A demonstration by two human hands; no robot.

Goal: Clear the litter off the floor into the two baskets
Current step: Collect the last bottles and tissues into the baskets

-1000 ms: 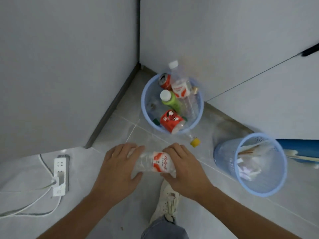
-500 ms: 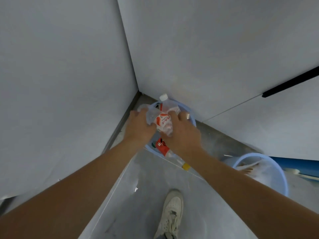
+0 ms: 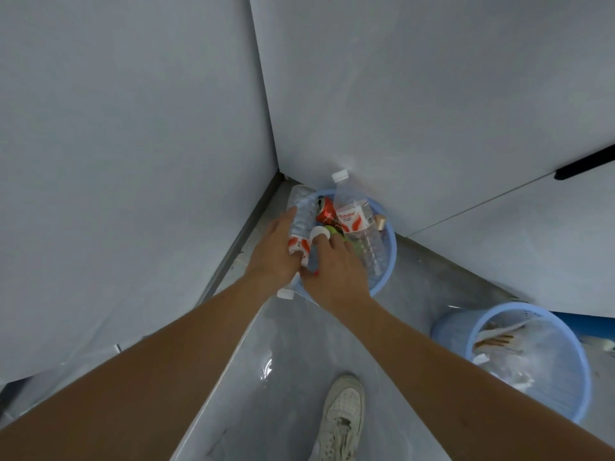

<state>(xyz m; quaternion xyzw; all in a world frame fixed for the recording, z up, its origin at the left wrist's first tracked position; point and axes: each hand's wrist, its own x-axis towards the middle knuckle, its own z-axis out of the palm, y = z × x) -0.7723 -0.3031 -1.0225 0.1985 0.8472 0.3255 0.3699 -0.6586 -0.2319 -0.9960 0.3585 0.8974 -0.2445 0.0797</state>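
Note:
A crushed clear plastic bottle (image 3: 300,212) with a red-and-white label lies along the left rim of the corner blue basket (image 3: 388,261), its white cap (image 3: 285,294) poking out below my hands. My left hand (image 3: 274,257) grips its side. My right hand (image 3: 336,272) presses on it from the right, over the basket. Inside the basket are another clear bottle (image 3: 354,217), a red can (image 3: 324,209) and a green bottle with a white cap (image 3: 318,232). The second blue basket (image 3: 459,331) at the right holds paper scraps and wooden sticks.
Two grey walls meet just behind the corner basket, with a dark skirting strip along the left wall. My white shoe (image 3: 342,417) stands on the grey tile floor. A black handle (image 3: 585,164) sits on the right wall panel, and a blue object (image 3: 585,319) lies behind the second basket.
Both hands have carried the bottle from low over the floor up to the corner basket. It has turned from crosswise to lengthwise along the left rim.

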